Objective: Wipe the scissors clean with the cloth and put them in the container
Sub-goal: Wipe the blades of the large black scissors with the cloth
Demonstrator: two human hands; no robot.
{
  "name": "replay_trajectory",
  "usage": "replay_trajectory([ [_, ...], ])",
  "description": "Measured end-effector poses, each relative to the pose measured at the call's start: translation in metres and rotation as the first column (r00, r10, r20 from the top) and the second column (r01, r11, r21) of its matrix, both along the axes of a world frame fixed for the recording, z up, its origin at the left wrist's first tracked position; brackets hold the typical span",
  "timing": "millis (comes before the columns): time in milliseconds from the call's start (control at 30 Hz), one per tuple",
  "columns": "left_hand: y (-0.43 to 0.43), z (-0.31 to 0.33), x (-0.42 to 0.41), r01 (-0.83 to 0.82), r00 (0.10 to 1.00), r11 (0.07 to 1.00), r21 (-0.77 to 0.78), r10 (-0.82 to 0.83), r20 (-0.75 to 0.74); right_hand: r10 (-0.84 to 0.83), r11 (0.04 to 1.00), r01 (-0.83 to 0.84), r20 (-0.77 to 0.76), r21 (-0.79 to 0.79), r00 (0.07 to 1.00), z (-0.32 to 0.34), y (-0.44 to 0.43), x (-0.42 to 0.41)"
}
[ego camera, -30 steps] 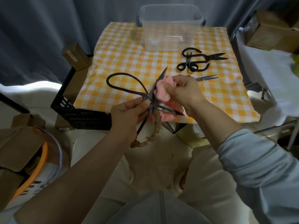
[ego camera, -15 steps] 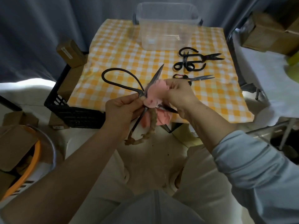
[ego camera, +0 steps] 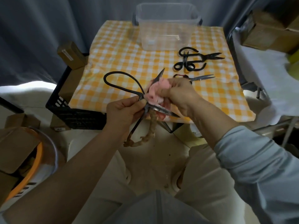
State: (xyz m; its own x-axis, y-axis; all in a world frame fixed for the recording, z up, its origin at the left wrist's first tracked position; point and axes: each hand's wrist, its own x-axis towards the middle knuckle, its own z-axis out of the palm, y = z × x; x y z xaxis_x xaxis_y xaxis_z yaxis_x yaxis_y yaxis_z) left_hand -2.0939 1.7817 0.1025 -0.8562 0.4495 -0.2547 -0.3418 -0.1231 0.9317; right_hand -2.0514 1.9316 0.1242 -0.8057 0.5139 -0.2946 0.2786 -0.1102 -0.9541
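Observation:
Large black iron scissors (ego camera: 113,78) hang spread open above the table's near edge, one handle a bare loop, the other wrapped in brown cord. My left hand (ego camera: 124,110) grips them at the pivot. My right hand (ego camera: 179,94) holds a bunched pink cloth (ego camera: 155,92) against the blades near the pivot; one blade tip points up past the cloth, the other points right under my wrist. A clear plastic container (ego camera: 166,28) stands empty at the far edge of the table.
Two black scissors (ego camera: 191,60) lie crossed right of the container, and a slim silver pair (ego camera: 202,77) lies just beyond my right hand. The yellow checked tablecloth (ego camera: 116,59) covers the table. A black crate (ego camera: 71,110) and cardboard boxes (ego camera: 72,55) stand at the left.
The pink cloth has slid along the upper blade toward the pivot, baring more of the blade tip. The left hand keeps its grip at the pivot.

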Motion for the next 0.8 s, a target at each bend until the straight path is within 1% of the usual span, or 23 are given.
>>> replay_trajectory([
  [33, 0.0, 0.001, -0.002, -0.006, 1.0, 1.0, 0.0, 0.006, -0.009, 0.044, 0.999, -0.045, 0.022, 0.02, 0.999, -0.003, -0.005, 0.002],
  [67, 0.0, 0.001, -0.003, -0.003, 1.0, 1.0, -0.001, 0.003, -0.023, 0.031, 0.999, -0.032, 0.015, 0.015, 0.999, -0.004, -0.005, 0.001],
  [133, 0.001, 0.002, -0.001, 0.011, 0.999, 1.0, -0.006, -0.011, -0.043, -0.101, 0.993, 0.098, -0.048, -0.064, 0.994, -0.001, 0.003, -0.006],
  [167, 0.001, 0.001, 0.001, 0.014, 0.999, 1.0, -0.012, -0.014, -0.043, -0.152, 0.986, 0.146, -0.076, -0.081, 0.985, 0.002, 0.01, -0.008],
  [200, 0.002, 0.001, 0.003, 0.013, 0.999, 1.0, -0.019, -0.014, -0.04, -0.164, 0.985, 0.16, -0.073, -0.061, 0.984, 0.003, 0.014, -0.009],
  [267, 0.001, -0.001, 0.004, 0.013, 1.0, 1.0, -0.021, -0.013, -0.028, -0.099, 0.995, 0.098, -0.025, -0.033, 0.995, 0.001, 0.012, -0.006],
  [333, 0.0, -0.001, 0.001, 0.016, 0.999, 1.0, -0.014, -0.016, -0.039, -0.007, 0.999, 0.007, 0.019, -0.047, 1.0, -0.003, 0.001, -0.001],
  [367, -0.001, 0.0, 0.0, 0.027, 0.998, 1.0, -0.016, -0.028, -0.057, -0.004, 0.999, 0.006, 0.026, -0.049, 1.0, -0.003, -0.001, -0.001],
  [433, 0.0, 0.0, 0.002, 0.045, 0.996, 0.999, -0.021, -0.047, -0.075, -0.104, 0.991, 0.104, -0.001, -0.08, 0.995, -0.001, 0.007, -0.008],
  [500, 0.0, -0.001, 0.005, 0.044, 0.997, 0.999, -0.025, -0.046, -0.06, -0.208, 0.974, 0.204, -0.042, -0.1, 0.977, 0.003, 0.016, -0.013],
  [533, 0.0, -0.002, 0.005, 0.038, 0.998, 0.999, -0.03, -0.04, -0.05, -0.204, 0.975, 0.2, -0.036, -0.101, 0.978, 0.003, 0.016, -0.014],
  [567, 0.0, -0.002, 0.004, 0.034, 0.998, 0.999, -0.036, -0.036, -0.045, -0.166, 0.979, 0.163, -0.016, -0.119, 0.986, 0.001, 0.014, -0.013],
  [633, -0.002, -0.002, -0.001, 0.036, 0.998, 0.998, -0.043, -0.038, -0.05, -0.057, 0.977, 0.062, 0.034, -0.202, 0.998, -0.004, 0.0, -0.007],
  [667, -0.002, -0.001, -0.003, 0.049, 0.997, 0.998, -0.045, -0.052, -0.062, -0.033, 0.972, 0.04, 0.034, -0.234, 0.999, -0.007, -0.004, -0.006],
  [733, -0.002, 0.0, -0.003, 0.084, 0.992, 0.995, -0.057, -0.089, -0.086, -0.069, 0.959, 0.065, -0.006, -0.274, 0.998, -0.006, -0.002, -0.01],
  [800, -0.002, 0.0, -0.002, 0.076, 0.993, 0.995, -0.067, -0.082, -0.084, -0.137, 0.95, 0.114, -0.062, -0.29, 0.989, -0.003, 0.004, -0.017],
])
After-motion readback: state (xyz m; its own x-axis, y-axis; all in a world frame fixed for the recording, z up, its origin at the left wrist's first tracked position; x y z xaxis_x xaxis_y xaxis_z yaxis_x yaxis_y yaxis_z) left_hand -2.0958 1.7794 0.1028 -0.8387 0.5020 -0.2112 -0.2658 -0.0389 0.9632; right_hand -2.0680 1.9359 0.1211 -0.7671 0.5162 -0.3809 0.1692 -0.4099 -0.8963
